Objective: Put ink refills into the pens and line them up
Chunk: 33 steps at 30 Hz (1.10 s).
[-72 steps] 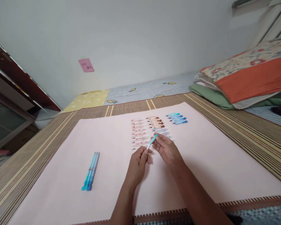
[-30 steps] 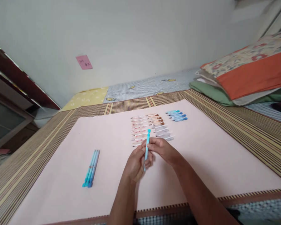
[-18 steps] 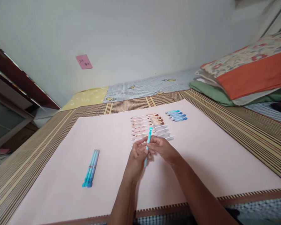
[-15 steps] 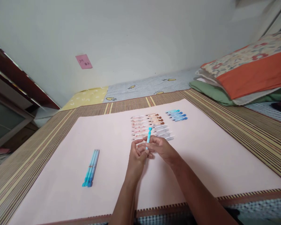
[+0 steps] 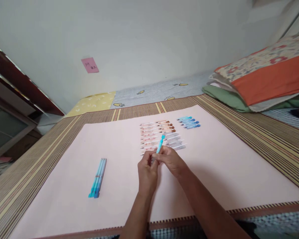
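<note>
Between both hands is a turquoise pen point(image 5: 160, 144), its knobbed end pointing up and away from me. My left hand point(image 5: 148, 166) pinches its lower part, which the fingers hide. My right hand point(image 5: 169, 159) closes on the pen's barrel from the other side. Just beyond the hands lie pink-patterned pens point(image 5: 149, 135) in a column, with brown-topped pens point(image 5: 167, 127) and grey clear pens point(image 5: 175, 143) beside them. Farther right is a small group of blue pens point(image 5: 190, 122). On the left, three light-blue pens point(image 5: 98, 178) rest side by side.
Everything lies on a large pale pink sheet point(image 5: 119, 142) over a striped mat point(image 5: 52, 149). Folded bedding and an orange floral pillow point(image 5: 269, 79) are stacked at the right. A wall with a pink note point(image 5: 90, 65) rises behind.
The turquoise pen has tilted a little to the right. My left fingers have drawn in tighter around its lower end, and the right hand has closed in beside them.
</note>
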### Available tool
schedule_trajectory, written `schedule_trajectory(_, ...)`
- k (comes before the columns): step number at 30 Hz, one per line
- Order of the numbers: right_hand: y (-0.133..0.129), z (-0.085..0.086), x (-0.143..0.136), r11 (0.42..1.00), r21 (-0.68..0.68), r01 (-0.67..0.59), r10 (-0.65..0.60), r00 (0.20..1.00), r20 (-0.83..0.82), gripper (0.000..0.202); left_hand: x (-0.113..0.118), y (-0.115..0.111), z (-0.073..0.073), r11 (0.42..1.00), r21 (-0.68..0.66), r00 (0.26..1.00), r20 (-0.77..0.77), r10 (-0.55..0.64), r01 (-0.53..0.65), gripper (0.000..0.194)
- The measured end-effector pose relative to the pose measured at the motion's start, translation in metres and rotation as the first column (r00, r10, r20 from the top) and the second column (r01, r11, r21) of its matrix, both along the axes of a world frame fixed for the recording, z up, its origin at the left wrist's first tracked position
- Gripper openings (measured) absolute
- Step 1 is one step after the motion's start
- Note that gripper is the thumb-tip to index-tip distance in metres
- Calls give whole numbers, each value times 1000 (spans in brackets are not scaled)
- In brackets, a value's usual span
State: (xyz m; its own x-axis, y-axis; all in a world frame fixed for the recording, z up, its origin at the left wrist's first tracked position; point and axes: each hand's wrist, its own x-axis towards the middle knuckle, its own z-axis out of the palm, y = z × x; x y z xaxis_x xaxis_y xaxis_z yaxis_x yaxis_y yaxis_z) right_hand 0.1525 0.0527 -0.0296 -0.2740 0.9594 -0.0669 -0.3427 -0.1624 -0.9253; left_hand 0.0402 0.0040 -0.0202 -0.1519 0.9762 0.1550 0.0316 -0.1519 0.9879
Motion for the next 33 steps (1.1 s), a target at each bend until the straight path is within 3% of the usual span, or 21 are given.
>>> schedule_trajectory(5, 1, 10, 15, 988, 62, -143, 147, 987, -64, 35, -4, 6, 3, 990, -101, 960, 271, -69, 100, 22)
schedule_trajectory(8, 1, 17, 23, 975, 99, -198, 199, 980, -5, 33, -6, 8, 4, 980, -121, 937, 330, -113, 161, 27)
schedule_trajectory(12, -1, 16, 20, 985, 31, -168, 166, 985, 36, 36, -5, 8, 3, 972, -142, 930, 343, -130, 188, 33)
schedule_trajectory(16, -1, 11, 11, 993, 20, -113, 114, 993, -18, 33, -3, 7, 2, 981, -155, 930, 365, -54, 117, 43)
schedule_trajectory(20, -2, 6, 2, 1000, 22, -8, 8, 1000, 7, 39, -1, 4, -1, 994, -113, 975, 221, 22, 4, 42)
schedule_trajectory(23, -2, 4, -1, 999, 2, 47, -47, 999, -15, 43, 0, 1, 1, 998, -69, 992, 123, 8, 0, 36)
schedule_trajectory(30, 1, 2, 9, 981, -9, -193, 190, 975, -117, 43, 0, 4, 9, 988, -119, 951, 304, -56, 96, 45)
schedule_trajectory(33, 1, 3, 12, 977, -16, -211, 207, 969, -135, 44, -1, 5, 8, 985, -119, 938, 339, -80, 127, 50)
